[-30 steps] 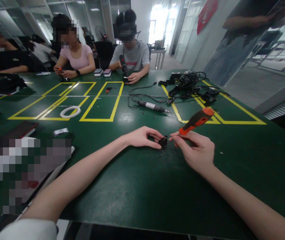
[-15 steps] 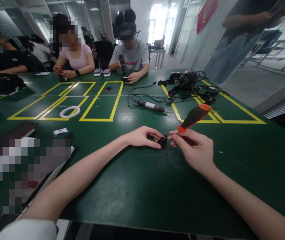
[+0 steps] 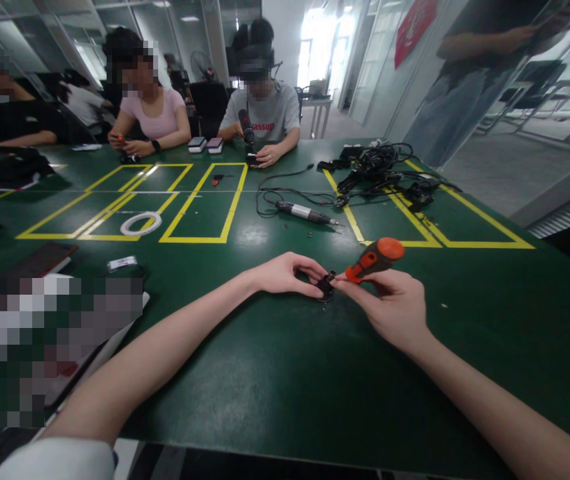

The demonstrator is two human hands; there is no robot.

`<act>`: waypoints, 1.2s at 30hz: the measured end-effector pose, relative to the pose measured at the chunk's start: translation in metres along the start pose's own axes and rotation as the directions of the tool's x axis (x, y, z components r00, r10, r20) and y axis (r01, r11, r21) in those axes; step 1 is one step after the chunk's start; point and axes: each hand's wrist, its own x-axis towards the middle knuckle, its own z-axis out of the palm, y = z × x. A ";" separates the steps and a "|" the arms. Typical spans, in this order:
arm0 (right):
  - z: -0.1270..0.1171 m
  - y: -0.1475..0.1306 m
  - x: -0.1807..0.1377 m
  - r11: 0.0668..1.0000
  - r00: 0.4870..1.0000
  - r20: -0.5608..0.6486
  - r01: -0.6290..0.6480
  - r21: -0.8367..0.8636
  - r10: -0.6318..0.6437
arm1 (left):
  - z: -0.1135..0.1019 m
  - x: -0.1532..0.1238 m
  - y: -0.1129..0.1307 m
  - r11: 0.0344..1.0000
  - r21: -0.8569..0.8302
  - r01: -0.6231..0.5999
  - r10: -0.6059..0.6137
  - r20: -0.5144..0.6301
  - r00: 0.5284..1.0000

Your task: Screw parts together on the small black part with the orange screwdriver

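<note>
My left hand (image 3: pixel 289 275) is closed around a small black part (image 3: pixel 325 285) that rests on the green table (image 3: pixel 245 360). Its exact kind is too small to make out; a short dark cylinder sticks up from it. In my right hand (image 3: pixel 389 300) is a screwdriver (image 3: pixel 375 259) with an orange and dark handle, pinched low between thumb and fingers. The handle leans up and to the right, and the fingertips are right beside the black part. My fingers hide the screwdriver's tip. Tiny bits lie on the table just below the part.
Beyond my hands lies a corded electric screwdriver (image 3: pixel 305 213), with a heap of black cables (image 3: pixel 379 167) behind it to the right. A white ring (image 3: pixel 141 224) lies inside yellow tape at left. Phones and boxes crowd the left edge. Several people sit opposite; one person stands at right.
The screwdriver's handle has tilted lower and to the left. My right hand's fingertips have moved left, up against the black part. My left hand has stayed in place.
</note>
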 end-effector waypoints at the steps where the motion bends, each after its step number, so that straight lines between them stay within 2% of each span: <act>1: 0.000 0.000 0.000 1.000 1.000 -0.012 0.009 -0.002 -0.009 | 0.000 0.000 0.000 1.000 -0.003 0.001 -0.001 0.001 1.000; 5: 0.001 0.002 0.000 1.000 0.999 -0.045 0.005 -0.009 -0.006 | 0.000 -0.001 0.001 1.000 0.014 0.015 -0.015 -0.005 1.000; 9: 0.000 0.006 0.002 0.997 0.998 0.001 -0.059 0.048 0.059 | 0.000 -0.001 0.002 0.999 0.034 0.014 -0.014 0.000 1.000; 14: 0.001 0.005 0.005 0.965 0.986 0.125 -0.136 0.224 0.110 | 0.000 -0.002 0.004 0.997 0.076 0.018 -0.018 0.000 1.000; 19: 0.006 0.004 0.002 0.873 0.980 0.137 -0.188 0.450 0.141 | 0.000 -0.002 0.004 0.996 0.086 0.028 -0.028 -0.006 1.000; 23: 0.009 0.003 -0.001 0.893 0.982 0.084 -0.190 0.409 0.171 | 0.000 -0.001 0.002 0.997 0.071 0.033 -0.031 -0.029 0.999; 26: 0.009 0.001 -0.001 0.931 0.986 0.000 -0.156 0.331 0.165 | 0.001 -0.001 0.001 0.999 0.023 0.028 -0.028 -0.010 1.000; 29: 0.007 -0.001 0.001 0.944 0.988 -0.026 -0.136 0.300 0.150 | 0.001 -0.001 0.001 1.000 -0.005 0.017 -0.017 0.003 1.000; 36: 0.010 -0.002 0.000 0.879 0.984 0.028 -0.169 0.447 0.175 | 0.000 -0.001 0.003 0.998 0.059 0.023 -0.023 -0.006 1.000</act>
